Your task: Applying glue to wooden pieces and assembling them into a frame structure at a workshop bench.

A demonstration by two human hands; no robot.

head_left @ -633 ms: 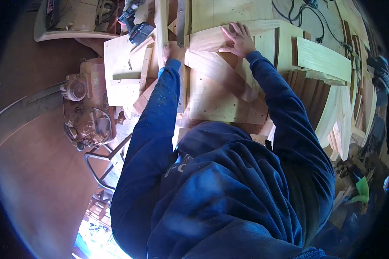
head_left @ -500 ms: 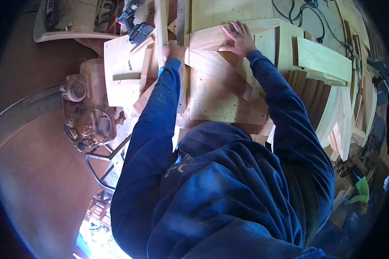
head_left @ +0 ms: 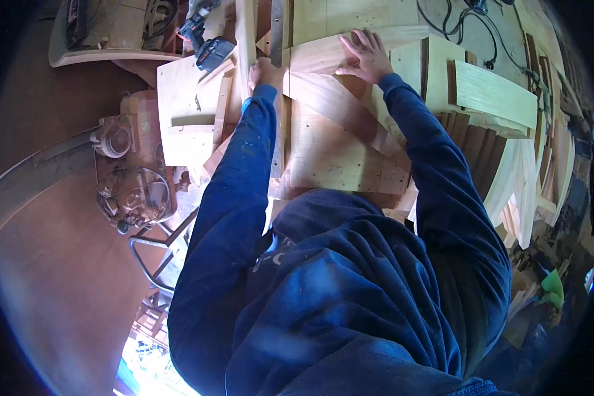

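Note:
My right hand (head_left: pixel 368 59) lies with fingers spread on a pale, slightly curved board (head_left: pixel 317 55), whose left end meets a long upright strip. Just below it, a second board (head_left: pixel 340 109) slants down to the right across a wide wooden panel (head_left: pixel 320 155). My left hand (head_left: pixel 264 72) is closed beside a dark metal bar (head_left: pixel 277 33) and a tall wooden strip (head_left: pixel 244 33). What its fingers hold is hidden by the hand itself. Left of that strip, a cordless drill (head_left: pixel 212 53) rests on the work surface.
Stacked boards (head_left: pixel 495 92) and dark-edged slats (head_left: pixel 472 145) stand to the right. Black cables (head_left: pixel 472 16) lie at the far right. On the left are a dusty machine (head_left: pixel 135 191) and a metal-tube frame (head_left: pixel 152 254). A curved-edged stand (head_left: pixel 112 56) sits at the far left.
My left hand has shifted slightly farther from me along the strip. My right hand and the curved board have moved away by a very small amount.

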